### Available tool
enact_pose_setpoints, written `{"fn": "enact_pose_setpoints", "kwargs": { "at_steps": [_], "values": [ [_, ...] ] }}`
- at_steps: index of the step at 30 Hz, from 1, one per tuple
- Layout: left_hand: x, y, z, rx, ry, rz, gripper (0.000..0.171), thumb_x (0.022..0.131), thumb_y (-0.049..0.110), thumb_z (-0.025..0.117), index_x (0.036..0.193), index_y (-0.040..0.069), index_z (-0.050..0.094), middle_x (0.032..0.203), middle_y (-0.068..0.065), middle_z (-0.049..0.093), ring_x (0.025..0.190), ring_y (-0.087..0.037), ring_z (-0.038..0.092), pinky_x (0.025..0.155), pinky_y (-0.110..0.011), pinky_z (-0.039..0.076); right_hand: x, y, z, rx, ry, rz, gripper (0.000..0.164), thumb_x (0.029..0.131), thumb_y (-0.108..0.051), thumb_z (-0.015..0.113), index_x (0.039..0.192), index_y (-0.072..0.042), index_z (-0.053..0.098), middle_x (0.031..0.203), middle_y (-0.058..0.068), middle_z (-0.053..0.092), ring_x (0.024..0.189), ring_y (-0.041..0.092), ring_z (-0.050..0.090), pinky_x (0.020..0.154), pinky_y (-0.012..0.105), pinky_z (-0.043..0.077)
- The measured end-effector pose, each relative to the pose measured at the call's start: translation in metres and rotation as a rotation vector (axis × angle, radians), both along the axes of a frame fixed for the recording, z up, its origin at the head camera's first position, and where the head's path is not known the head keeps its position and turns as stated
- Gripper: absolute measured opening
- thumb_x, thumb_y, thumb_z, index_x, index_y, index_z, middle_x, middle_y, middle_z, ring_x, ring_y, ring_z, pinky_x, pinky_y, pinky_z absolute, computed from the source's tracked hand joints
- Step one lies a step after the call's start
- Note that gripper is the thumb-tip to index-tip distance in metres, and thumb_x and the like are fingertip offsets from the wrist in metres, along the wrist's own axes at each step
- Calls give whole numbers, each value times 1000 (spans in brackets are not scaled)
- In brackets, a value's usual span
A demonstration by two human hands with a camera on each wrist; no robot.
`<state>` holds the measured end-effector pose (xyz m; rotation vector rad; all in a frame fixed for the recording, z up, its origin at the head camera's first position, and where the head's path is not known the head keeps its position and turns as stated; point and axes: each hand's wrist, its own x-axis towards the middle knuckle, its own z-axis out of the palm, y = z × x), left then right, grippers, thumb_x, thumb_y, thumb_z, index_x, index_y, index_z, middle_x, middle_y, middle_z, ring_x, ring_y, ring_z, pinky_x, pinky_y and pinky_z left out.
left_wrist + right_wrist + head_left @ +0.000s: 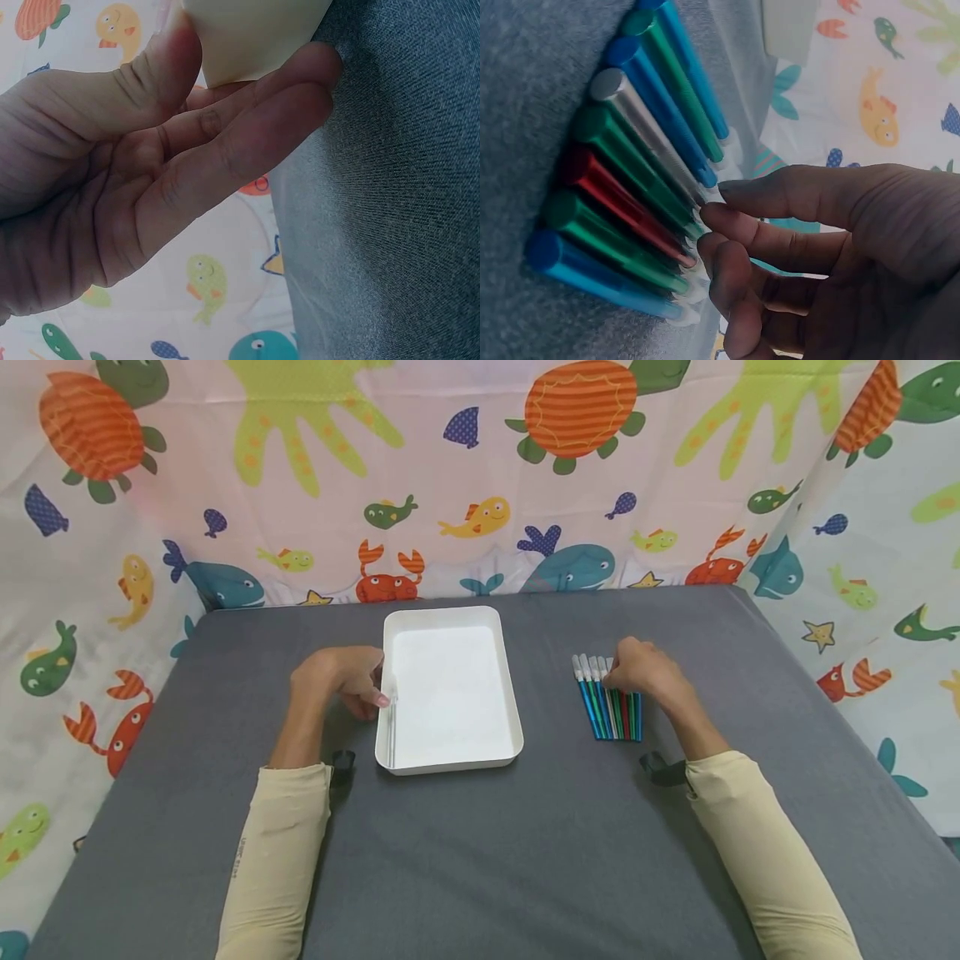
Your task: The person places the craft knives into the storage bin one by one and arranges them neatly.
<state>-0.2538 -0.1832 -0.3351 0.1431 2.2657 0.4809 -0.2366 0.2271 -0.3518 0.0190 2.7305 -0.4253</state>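
A white rectangular tray (450, 693) lies on the table, a slim silver craft knife (392, 731) along its left side. My left hand (345, 681) grips the tray's left rim, with the thumb at the wall and the fingers outside; in the left wrist view only the tray's corner (255, 37) shows. On the right, several capped craft knives (592, 697) lie in a row, with metallic blue, green, silver and red handles. My right hand (645, 672) is over their clear-capped ends. In the right wrist view, its thumb and forefinger pinch the capped end of a silver craft knife (641, 120).
A grey cloth covers the table (465, 860). Behind and at both sides hangs a curtain (442, 468) printed with sea animals. Dark straps (663, 770) show at both wrists, by the cuffs of the beige sleeves (765, 852).
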Motion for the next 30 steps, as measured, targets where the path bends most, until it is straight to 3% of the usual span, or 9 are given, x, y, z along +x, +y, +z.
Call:
{"fn": "enact_pose_setpoints", "kwargs": {
  "at_steps": [7,13,22,30],
  "values": [
    [-1,0,1,-8,-6,-3,54,95,21,78,135,-2,50,115,-19,72,92,-20,79,109,-47,56,1,-2,-5,37,61,-15,23,90,-19,71,76,-4,60,73,7,54,71,24,55,62,40,46],
    [-1,0,1,-8,-4,-4,54,95,22,78,135,-2,50,116,-19,72,93,-21,79,108,-46,56,2,-6,-8,55,55,-34,29,93,-25,72,77,-4,58,75,7,50,73,26,54,66,42,45],
    [0,1,-1,3,-8,-12,54,95,21,78,135,-3,50,116,-19,71,92,-21,79,104,-43,59,3,-4,-11,34,62,-41,33,92,-23,71,70,-9,50,68,2,41,66,20,47,59,36,39],
    [-1,0,-1,-4,-13,5,58,94,21,78,138,-2,48,119,-20,70,92,-20,78,103,-42,60,5,-5,0,-10,108,-34,37,93,-26,72,68,-7,53,63,1,41,59,19,47,53,32,37]
  ]
}}
